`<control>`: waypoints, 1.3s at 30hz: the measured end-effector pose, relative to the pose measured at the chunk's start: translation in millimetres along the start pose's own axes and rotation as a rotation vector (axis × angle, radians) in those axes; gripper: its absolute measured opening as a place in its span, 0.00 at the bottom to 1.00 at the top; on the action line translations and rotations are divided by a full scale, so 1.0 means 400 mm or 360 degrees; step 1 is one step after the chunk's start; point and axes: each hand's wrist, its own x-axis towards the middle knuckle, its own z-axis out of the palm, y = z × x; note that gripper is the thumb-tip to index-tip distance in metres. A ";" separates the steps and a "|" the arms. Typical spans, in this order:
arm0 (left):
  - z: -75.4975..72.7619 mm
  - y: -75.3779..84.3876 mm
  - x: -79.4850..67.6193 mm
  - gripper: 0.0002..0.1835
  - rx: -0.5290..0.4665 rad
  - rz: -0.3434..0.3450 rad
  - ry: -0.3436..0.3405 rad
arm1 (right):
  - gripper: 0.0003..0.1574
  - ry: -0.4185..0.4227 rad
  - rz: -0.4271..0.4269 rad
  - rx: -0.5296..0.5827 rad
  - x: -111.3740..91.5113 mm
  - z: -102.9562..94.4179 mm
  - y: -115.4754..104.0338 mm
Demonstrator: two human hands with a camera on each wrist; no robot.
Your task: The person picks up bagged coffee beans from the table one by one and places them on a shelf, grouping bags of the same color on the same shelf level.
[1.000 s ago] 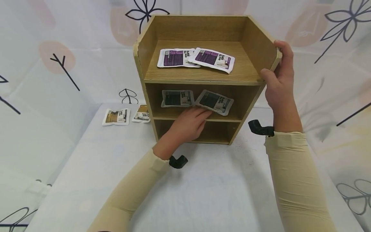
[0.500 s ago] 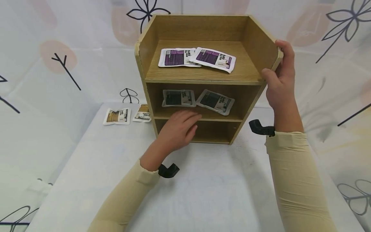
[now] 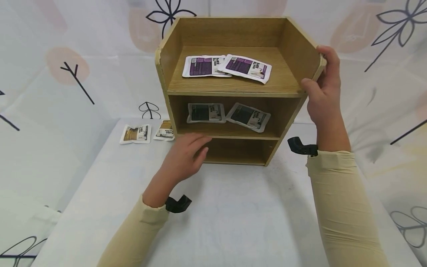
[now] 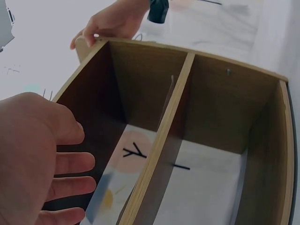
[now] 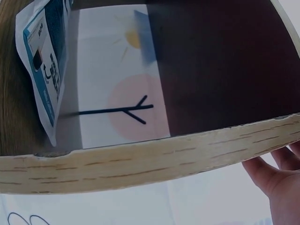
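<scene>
A small wooden shelf unit [image 3: 233, 94] stands on the white table. My right hand [image 3: 323, 92] grips the front edge of its right side panel, thumb inside and fingers behind. My left hand [image 3: 183, 155] hovers before the lower left corner, fingers loosely extended and holding nothing; the left wrist view shows the same hand [image 4: 28, 145] in front of the compartments. Two dark teal-and-white sachets, a left one [image 3: 206, 113] and a tilted right one [image 3: 248, 116], lie in the middle compartment. On top, a purple sachet [image 3: 247, 68] overlaps another purple sachet [image 3: 200, 67].
Left of the unit, a brown-and-white sachet [image 3: 136, 134] lies on the table [image 3: 227, 215]. Beside it, another brown sachet [image 3: 164, 130] sits close to the unit's side. A patterned white backdrop [image 3: 93, 29] surrounds the table.
My left hand has drawn back from the right teal sachet, moving left and toward me, off the middle shelf's edge. My right hand keeps its grip on the side panel.
</scene>
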 end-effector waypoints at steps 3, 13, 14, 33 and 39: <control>-0.013 -0.010 -0.019 0.15 -0.0014 -0.0034 0.0038 | 0.37 -0.0003 -0.0006 0.0024 0.000 0.000 0.000; -0.044 -0.060 -0.073 0.11 -0.0108 -0.0105 0.0229 | 0.38 -0.0002 0.0009 0.0135 0.002 -0.006 -0.004; -0.046 -0.065 -0.077 0.11 -0.0105 -0.0114 0.0245 | 0.38 -0.0003 0.0012 0.0146 0.002 -0.006 -0.005; -0.060 -0.183 -0.118 0.10 -0.0002 -0.0447 0.0320 | 0.36 -0.0051 -0.0082 0.0171 -0.009 -0.011 0.003; -0.029 -0.224 -0.134 0.11 -0.0014 -0.0614 0.0234 | 0.35 -0.0050 -0.0044 0.0245 -0.011 -0.014 0.001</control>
